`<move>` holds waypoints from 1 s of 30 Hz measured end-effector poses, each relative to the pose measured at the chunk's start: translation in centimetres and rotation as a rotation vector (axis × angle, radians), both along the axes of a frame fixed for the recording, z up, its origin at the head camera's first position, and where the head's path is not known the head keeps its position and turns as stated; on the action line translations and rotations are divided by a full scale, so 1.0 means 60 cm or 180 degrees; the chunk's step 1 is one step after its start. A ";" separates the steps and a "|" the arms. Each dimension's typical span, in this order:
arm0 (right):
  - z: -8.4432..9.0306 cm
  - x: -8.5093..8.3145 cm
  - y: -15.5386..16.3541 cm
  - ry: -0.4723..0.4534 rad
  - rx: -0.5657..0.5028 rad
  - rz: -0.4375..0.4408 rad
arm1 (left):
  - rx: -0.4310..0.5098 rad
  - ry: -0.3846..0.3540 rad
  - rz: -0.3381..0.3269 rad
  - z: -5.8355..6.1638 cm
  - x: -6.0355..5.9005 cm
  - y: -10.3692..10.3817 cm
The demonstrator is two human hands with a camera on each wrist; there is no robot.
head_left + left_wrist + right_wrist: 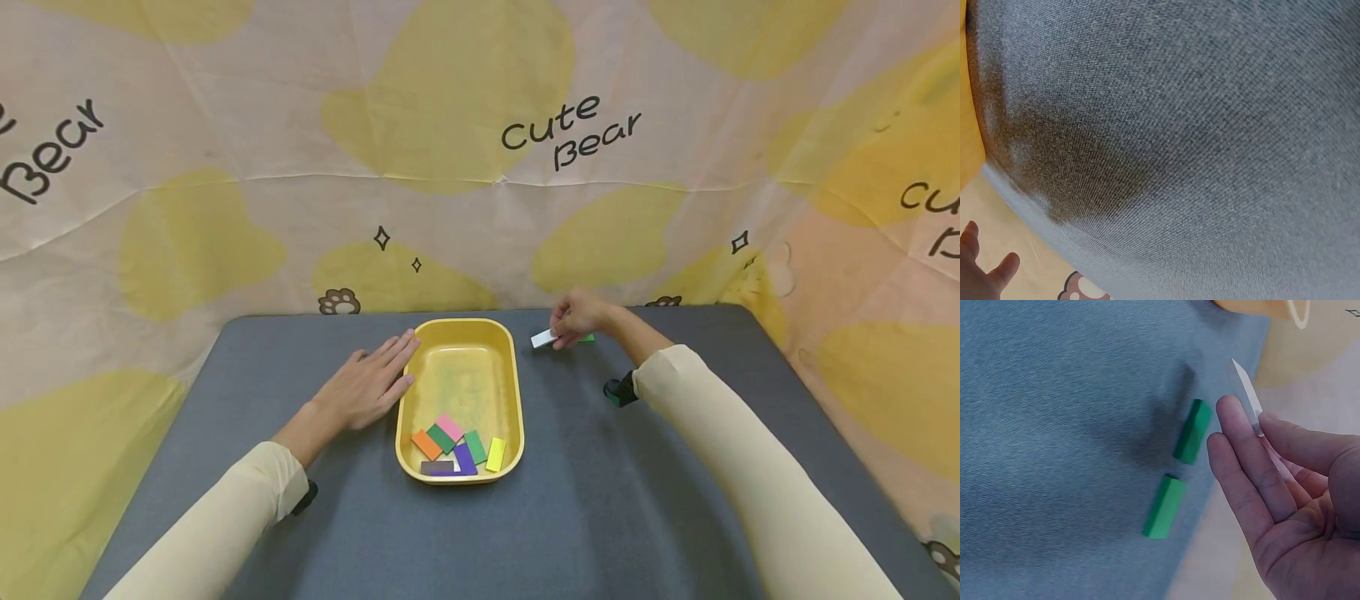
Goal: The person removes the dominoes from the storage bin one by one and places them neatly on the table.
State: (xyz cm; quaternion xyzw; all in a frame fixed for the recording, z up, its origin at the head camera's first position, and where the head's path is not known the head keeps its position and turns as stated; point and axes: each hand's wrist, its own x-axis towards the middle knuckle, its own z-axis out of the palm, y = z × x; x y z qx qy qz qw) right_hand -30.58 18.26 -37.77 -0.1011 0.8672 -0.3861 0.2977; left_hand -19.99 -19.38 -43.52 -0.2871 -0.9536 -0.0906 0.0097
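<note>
My right hand (pixel 579 318) pinches a small white block (pixel 543 339) between thumb and fingers, close over the far side of the table, right of the tray. In the right wrist view the white block (pixel 1247 394) points away from the fingertips. Two green blocks, a darker one (pixel 1193 432) and a lighter one (pixel 1164 507), lie end to end on the cloth beside that hand. My left hand (pixel 369 385), fingers extended, rests at the left rim of the yellow tray (pixel 517 392). Only a few of its fingers (pixel 1005 270) show in the left wrist view.
Inside the tray's near end lie several flat blocks, among them orange (pixel 427 444), pink (pixel 450 427), purple (pixel 465 459) and yellow (pixel 496 455) ones. A grey cloth covers the table (pixel 480 542). A printed curtain (pixel 450 125) hangs right behind its far edge.
</note>
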 end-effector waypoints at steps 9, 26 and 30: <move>-0.036 0.001 0.014 -0.0043 0.0014 -0.0165 | -0.0035 -0.0040 0.0024 0.000 -0.002 -0.001; -0.058 0.003 0.024 -0.0148 0.0197 -0.0235 | -0.0054 0.0001 0.0001 0.001 -0.001 -0.001; -0.058 0.003 0.025 -0.0116 0.0252 -0.0194 | -0.0060 0.0010 -0.0002 -0.001 -0.001 -0.001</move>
